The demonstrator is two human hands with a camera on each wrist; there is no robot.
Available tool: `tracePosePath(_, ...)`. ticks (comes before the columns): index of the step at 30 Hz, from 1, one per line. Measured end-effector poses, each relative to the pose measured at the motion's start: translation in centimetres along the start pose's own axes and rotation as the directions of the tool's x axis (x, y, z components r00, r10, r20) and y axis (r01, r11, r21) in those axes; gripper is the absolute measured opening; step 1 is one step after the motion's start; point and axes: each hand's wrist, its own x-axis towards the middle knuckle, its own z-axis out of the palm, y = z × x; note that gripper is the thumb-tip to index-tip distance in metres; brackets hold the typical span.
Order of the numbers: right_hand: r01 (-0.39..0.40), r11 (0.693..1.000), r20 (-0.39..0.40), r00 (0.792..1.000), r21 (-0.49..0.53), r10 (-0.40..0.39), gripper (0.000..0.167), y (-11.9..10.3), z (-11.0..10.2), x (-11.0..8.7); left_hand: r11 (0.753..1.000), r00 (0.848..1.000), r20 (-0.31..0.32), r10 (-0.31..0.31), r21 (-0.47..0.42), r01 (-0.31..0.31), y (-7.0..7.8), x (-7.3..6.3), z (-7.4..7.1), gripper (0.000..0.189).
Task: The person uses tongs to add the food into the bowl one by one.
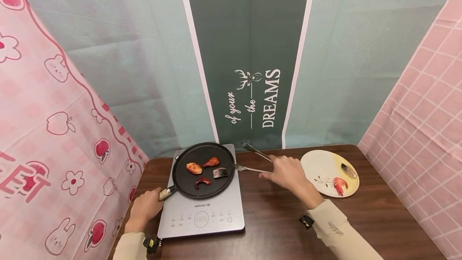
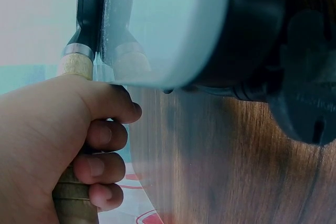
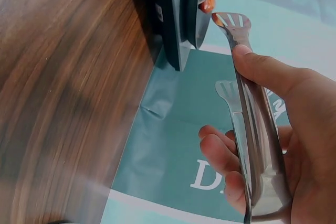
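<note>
My left hand (image 1: 145,206) grips the wooden handle (image 2: 73,198) of a round black frying pan (image 1: 187,187), its fingers curled round the wood in the left wrist view. In the pan lie a dark fish piece (image 1: 220,173), a chicken drumstick (image 1: 211,162), an orange-yellow food piece (image 1: 194,168) and a dark red tentacle-like piece (image 1: 202,182). My right hand (image 1: 287,173) holds metal tongs (image 3: 257,129) between thumb and fingers. Their slotted tips are spread apart with nothing between them; one tip is at the pan's right rim, near the fish piece.
Under the pan is a silver induction cooker (image 1: 202,232) with a touch panel. An oval plate (image 1: 317,163) at the right bears another fish piece (image 1: 348,170). The brown wooden table (image 1: 274,220) meets a hanging cloth (image 1: 252,51) behind, with pink cloths at both sides.
</note>
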Motion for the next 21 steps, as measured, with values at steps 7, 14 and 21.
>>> tracePosePath(7, -0.013, 1.000, -0.019, 1.000, 0.009, 0.013, 0.066, 1.3, 0.0, -0.6, 1.000, 1.000, -0.001, -0.001, -0.001, 0.001, 0.1, 0.0, 0.0, 0.033)
tracePosePath(14, -0.050, 0.999, 0.010, 0.999, 0.014, 0.050, 0.067, 2.5, 0.1, -1.2, 1.000, 1.000, -0.001, 0.002, -0.001, -0.002, 0.1, 0.0, -0.1, 0.026)
tracePosePath(21, -0.074, 0.997, 0.011, 0.997, 0.005, 0.074, 0.069, 3.7, 0.0, -1.7, 1.000, 1.000, -0.004, 0.005, 0.002, -0.005, 0.1, 0.0, -0.1, 0.023)
